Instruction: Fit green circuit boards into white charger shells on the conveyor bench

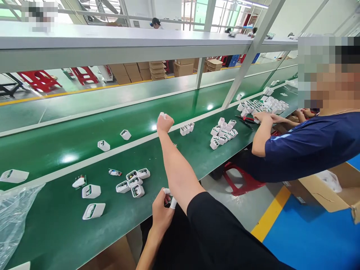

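Note:
My right hand (165, 123) is stretched out over the bench near the pale divider strip. Its fingers are curled in, with a bit of white at the top; what they hold, if anything, is hidden. Close to the bench's front edge, my left hand (163, 210) is loosely curled below my right forearm. White coverings show on its thumb and a finger, which stand apart with nothing visible between them. Left of my hands lies a cluster of white plastic housings (135, 182) with circuit boards inside. Three more housings (187, 129) stand in a row right of my right hand.
Loose housings (91, 191), a small circuit board (115, 172) and clear plastic (17, 217) lie to the left. A co-worker (312, 146) sits at the right by a pile of housings (264, 105). A slanted post (253, 52) and shelf (126, 37) stand above the bench.

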{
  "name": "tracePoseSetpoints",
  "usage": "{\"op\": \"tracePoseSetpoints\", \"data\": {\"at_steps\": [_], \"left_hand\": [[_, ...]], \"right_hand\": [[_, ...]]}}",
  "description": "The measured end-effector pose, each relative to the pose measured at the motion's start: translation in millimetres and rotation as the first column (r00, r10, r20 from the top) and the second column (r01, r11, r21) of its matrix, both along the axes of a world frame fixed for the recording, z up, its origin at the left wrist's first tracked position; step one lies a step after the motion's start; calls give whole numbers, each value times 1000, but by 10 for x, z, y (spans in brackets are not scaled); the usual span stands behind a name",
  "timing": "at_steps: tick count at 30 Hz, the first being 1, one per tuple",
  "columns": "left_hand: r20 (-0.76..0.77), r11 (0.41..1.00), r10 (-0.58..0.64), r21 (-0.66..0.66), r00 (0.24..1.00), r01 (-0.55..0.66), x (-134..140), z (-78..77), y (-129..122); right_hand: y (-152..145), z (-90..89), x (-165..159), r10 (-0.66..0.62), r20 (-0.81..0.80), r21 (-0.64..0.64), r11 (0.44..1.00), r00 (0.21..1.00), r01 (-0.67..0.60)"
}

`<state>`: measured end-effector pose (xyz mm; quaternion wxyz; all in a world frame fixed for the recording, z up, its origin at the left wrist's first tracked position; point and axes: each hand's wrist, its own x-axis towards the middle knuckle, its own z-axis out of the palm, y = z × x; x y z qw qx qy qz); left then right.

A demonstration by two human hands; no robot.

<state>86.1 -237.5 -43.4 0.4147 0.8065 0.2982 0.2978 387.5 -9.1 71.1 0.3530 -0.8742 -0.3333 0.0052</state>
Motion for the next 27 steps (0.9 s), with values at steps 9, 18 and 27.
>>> {"op": "tracePoseSetpoints", "data": {"at_steps": [9,18,27], "left_hand": [[-18,999,-11,38,1000,12,7,-73,-10],[-27,999,-4,43,1000,5,38,52,-56],[-52,998,-32,50,998,35,117,146,-129]], "right_hand": [[65,65,208,27,-182,175,985,983,5],[-409,41,-214,326,-59,222,926,944,-306],[-1784,-717,-110,457,145,40,884,878,-467]]}}
